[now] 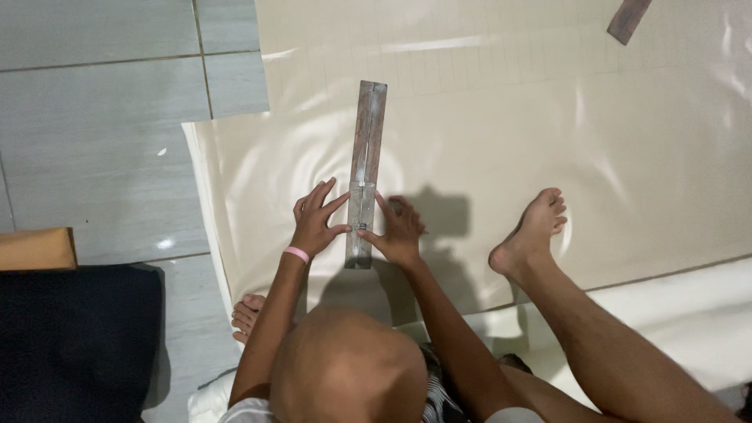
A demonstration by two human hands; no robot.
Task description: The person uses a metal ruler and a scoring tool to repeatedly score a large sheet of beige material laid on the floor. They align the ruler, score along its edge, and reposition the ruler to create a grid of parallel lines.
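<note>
A long grey metal ruler [366, 149] lies lengthwise on a cream sheet [501, 149] spread over the floor. My left hand [316, 223], with a pink band at the wrist, rests fingers spread, its thumb and fingertips touching the ruler's left edge near the near end. My right hand [401, 233] is curled against the ruler's right edge, thumb and fingers pinched on it at a small dark mark. My bare right foot [531, 235] rests on the sheet just right of the hands.
Faint grid lines cover the sheet's far part. A second dark strip [628, 19] lies at the top right. Grey floor tiles [102, 141] are to the left, with a dark cushion [74, 337] and a brown box [35, 249]. My other foot [247, 315] is at the sheet's near edge.
</note>
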